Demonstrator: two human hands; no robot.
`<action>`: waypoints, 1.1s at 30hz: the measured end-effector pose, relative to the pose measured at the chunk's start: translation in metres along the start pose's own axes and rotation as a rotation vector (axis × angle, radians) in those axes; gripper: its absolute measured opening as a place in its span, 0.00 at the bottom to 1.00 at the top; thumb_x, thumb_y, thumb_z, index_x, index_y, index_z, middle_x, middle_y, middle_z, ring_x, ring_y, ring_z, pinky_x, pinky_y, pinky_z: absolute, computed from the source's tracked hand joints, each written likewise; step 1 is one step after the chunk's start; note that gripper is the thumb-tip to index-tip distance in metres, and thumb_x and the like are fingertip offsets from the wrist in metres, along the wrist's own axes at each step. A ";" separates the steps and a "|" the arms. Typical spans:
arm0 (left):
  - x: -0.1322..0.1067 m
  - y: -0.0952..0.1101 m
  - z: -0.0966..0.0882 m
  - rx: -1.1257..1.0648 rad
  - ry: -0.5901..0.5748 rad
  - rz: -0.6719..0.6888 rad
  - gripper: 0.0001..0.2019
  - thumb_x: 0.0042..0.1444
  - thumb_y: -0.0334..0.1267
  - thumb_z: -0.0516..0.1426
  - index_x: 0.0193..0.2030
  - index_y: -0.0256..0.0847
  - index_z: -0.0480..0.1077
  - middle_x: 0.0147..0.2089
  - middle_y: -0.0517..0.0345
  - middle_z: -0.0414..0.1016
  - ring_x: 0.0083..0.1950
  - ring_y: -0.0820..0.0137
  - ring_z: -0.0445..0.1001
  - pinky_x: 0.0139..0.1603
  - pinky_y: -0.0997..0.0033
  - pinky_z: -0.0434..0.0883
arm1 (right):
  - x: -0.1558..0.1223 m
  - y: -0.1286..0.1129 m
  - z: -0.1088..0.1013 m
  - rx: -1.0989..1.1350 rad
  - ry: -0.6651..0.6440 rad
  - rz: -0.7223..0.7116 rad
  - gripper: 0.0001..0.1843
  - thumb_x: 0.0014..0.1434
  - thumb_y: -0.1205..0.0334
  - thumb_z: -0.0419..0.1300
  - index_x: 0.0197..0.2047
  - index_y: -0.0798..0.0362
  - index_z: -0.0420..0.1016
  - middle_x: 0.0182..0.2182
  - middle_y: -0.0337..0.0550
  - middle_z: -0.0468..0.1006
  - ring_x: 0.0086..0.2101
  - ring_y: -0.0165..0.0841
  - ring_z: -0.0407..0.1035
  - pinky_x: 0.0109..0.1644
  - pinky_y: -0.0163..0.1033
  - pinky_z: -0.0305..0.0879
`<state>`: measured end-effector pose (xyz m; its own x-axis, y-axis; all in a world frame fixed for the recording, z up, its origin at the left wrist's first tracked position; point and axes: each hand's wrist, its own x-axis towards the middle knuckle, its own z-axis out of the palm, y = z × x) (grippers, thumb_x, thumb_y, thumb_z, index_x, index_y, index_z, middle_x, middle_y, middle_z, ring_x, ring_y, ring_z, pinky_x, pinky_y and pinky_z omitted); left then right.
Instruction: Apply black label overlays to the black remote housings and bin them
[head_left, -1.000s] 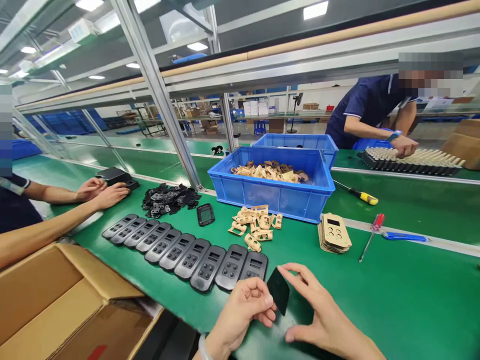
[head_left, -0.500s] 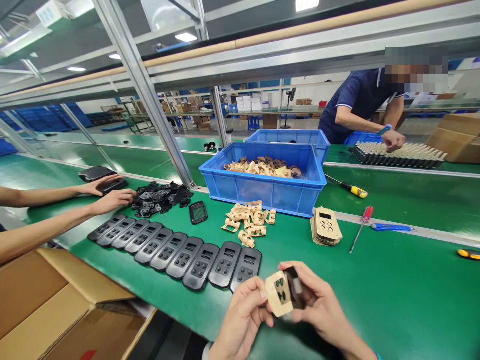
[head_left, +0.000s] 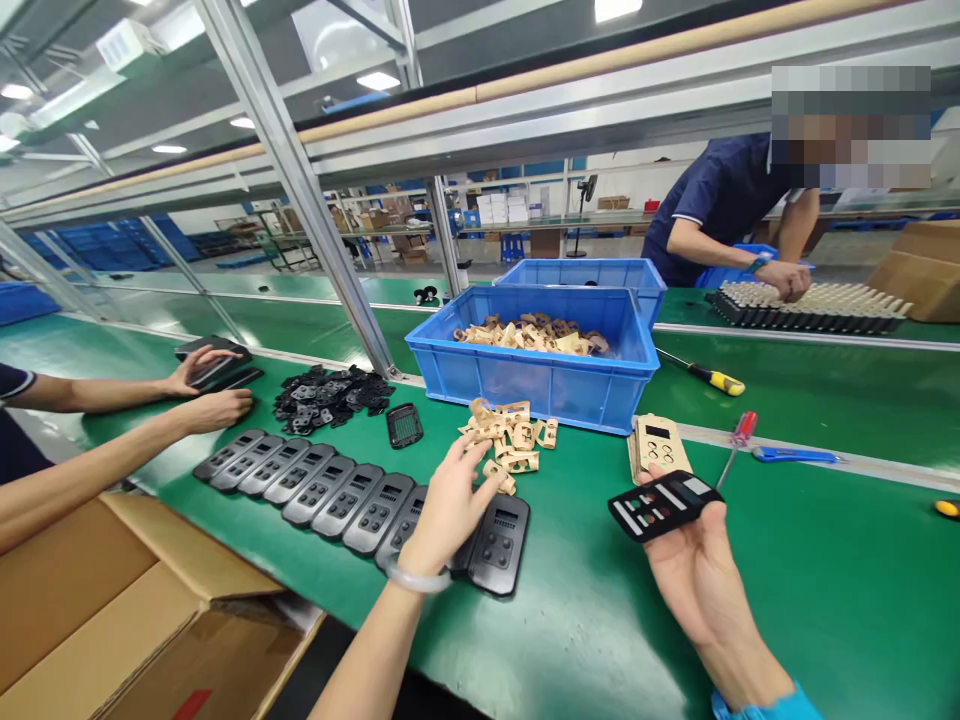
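Note:
My left hand [head_left: 450, 505] reaches over the row of black device housings [head_left: 499, 545], fingers apart, with its fingertips at a small heap of curled beige backing-paper pieces [head_left: 521, 435]. Between the thumb and fingers of my right hand [head_left: 694, 560] is a thin black panel sticker [head_left: 660, 505] with window and button cutouts, held tilted above the bench. Just behind it lies a stack of beige-backed panel stickers [head_left: 664, 440], partly covered by the sticker and my fingers. My left hand and forearm hide parts of several housings.
A blue bin [head_left: 532, 375] holds more beige pieces. Left are black flat parts [head_left: 326, 395], a black frame [head_left: 405, 425] and a co-worker's hands [head_left: 214, 395]. Right lie screwdrivers [head_left: 720, 380] and a blue cutter [head_left: 795, 455]. An open carton [head_left: 150, 610] stands at front left.
My hands have moved apart. The left went up and left to the beige heap and no longer holds the beige backing; the right carried the black sticker right, toward the stack.

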<state>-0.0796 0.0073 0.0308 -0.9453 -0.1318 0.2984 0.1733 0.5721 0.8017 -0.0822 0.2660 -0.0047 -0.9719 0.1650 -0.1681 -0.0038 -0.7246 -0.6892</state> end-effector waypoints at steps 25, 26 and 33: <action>-0.088 0.019 0.042 -0.878 -0.207 -0.514 0.30 0.57 0.40 0.60 0.66 0.43 0.58 0.63 0.46 0.67 0.64 0.60 0.63 0.65 0.62 0.60 | -0.034 0.010 0.000 0.072 -0.492 0.511 0.34 0.57 0.31 0.52 0.58 0.42 0.69 0.31 0.39 0.71 0.25 0.26 0.59 0.28 0.30 0.63; -0.088 0.020 0.042 -0.955 -0.199 -0.565 0.32 0.55 0.39 0.63 0.65 0.42 0.59 0.59 0.45 0.71 0.61 0.58 0.68 0.61 0.61 0.64 | -0.034 0.008 0.002 0.068 -0.479 0.530 0.33 0.57 0.31 0.53 0.57 0.42 0.70 0.30 0.39 0.71 0.24 0.26 0.59 0.27 0.30 0.63; -0.094 0.027 0.048 -1.216 -0.188 -0.734 0.21 0.51 0.34 0.66 0.52 0.37 0.72 0.51 0.47 0.76 0.55 0.61 0.73 0.56 0.65 0.68 | -0.033 0.010 0.005 -0.241 -0.380 0.408 0.24 0.58 0.52 0.65 0.57 0.42 0.66 0.26 0.31 0.64 0.19 0.21 0.53 0.20 0.23 0.56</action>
<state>0.0006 0.0744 -0.0003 -0.9280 0.0735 -0.3653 -0.3280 -0.6263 0.7073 -0.0511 0.2502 -0.0022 -0.8999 -0.3769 -0.2192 0.3968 -0.4996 -0.7700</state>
